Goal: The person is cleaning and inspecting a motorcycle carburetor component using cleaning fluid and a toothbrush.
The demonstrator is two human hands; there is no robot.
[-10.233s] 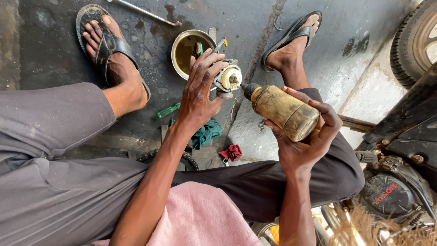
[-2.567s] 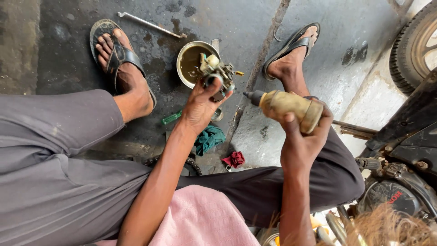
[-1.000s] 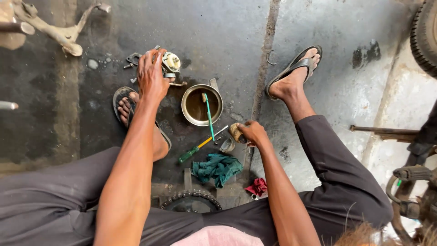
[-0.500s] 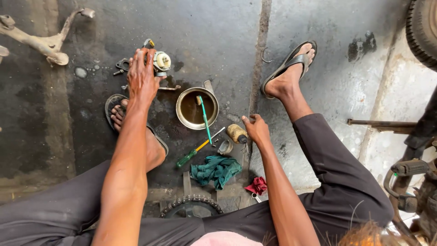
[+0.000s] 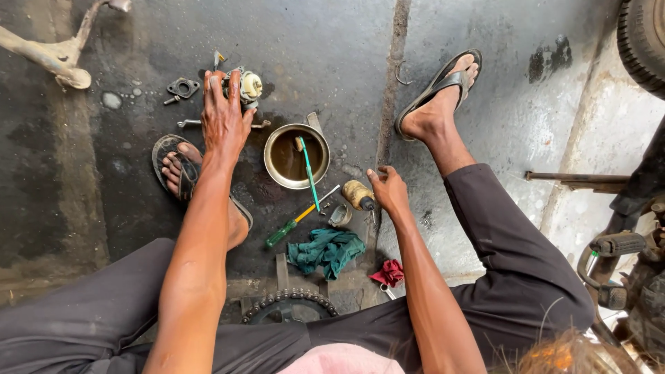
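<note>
With the left hand [image 5: 223, 111] clamped on the carburettor [image 5: 246, 86] far left on the floor, and the right hand [image 5: 389, 190] loosely curled beside the oil bottle [image 5: 358, 194], both are best released upright, clear of the bowl [image 5: 296, 156].

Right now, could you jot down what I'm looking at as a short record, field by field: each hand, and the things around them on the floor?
left hand: the left hand rests on a small metal engine part on the floor
right hand: the right hand touches a yellowish bottle lying on its side
between hands: metal bowl of brown liquid with a green brush in it
nearby: green-handled screwdriver, teal rag, red rag
near edge: chain sprocket
floor: dark, stained concrete
</note>
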